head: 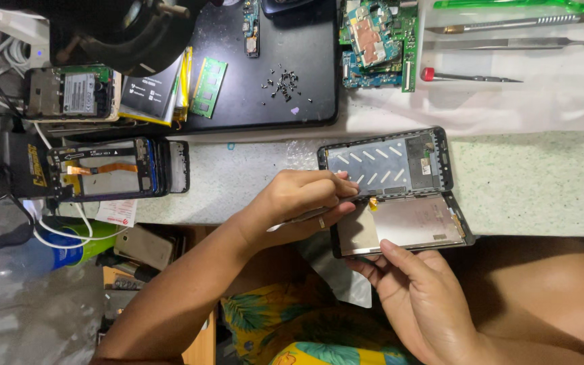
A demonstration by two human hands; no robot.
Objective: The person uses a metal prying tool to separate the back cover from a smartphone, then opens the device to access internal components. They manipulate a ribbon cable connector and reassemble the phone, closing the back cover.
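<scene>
Left hand (305,203) pinches thin metal tool (299,220) at hinge of opened tablet frame (386,162). Right hand (420,297) steadies detached screen panel (407,226) at bench edge. Loose screws (282,82) on black mat (305,101).

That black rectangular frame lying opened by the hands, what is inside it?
Inside the black rectangular frame lies a grey metal plate with pale diagonal strips and a small circuit section at its right end. The left hand covers its lower left corner, so that part cannot be seen.

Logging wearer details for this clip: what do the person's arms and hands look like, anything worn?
Both forearms are bare, with no sleeves, gloves or watch in view. The left hand wears a thin gold-coloured ring on one finger. The right hand shows no ring or other item.
</scene>
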